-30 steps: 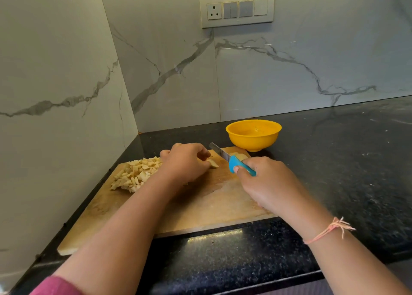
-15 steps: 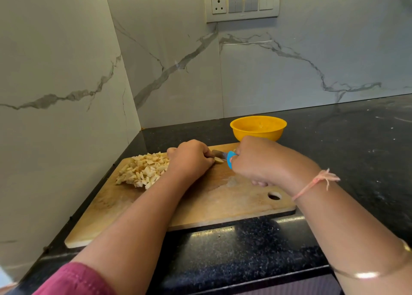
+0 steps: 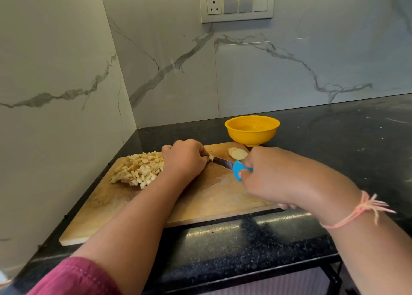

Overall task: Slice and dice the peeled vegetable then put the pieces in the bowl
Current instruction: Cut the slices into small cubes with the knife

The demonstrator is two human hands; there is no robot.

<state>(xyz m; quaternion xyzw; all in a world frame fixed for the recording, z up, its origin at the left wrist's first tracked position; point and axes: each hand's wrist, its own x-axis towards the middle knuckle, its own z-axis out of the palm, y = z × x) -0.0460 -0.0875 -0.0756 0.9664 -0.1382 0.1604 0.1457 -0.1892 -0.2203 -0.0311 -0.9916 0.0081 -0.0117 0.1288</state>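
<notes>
Black stone counter (image 3: 334, 138), rectangular wooden cutting board (image 3: 200, 196): dicing partly done.
Round yellow plastic bowl (image 3: 252, 134), at board's rear edge, unfilled; pale diced pile (image 3: 140, 167) left; right hand (image 3: 272, 176) clamps blue-handled knife (image 3: 223, 163); left hand (image 3: 185, 158) curls over pale vegetable piece (image 3: 210, 156); round slices (image 3: 238, 153) uncut.

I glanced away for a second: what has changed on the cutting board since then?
The right hand, gripping the blue-handled knife, has drawn back to the right, so the blade shows again, tip by the fingers of the left hand. Nothing was picked up or let go. The left hand still pinches a vegetable piece beside the diced pile; the slices and yellow bowl stayed put.
</notes>
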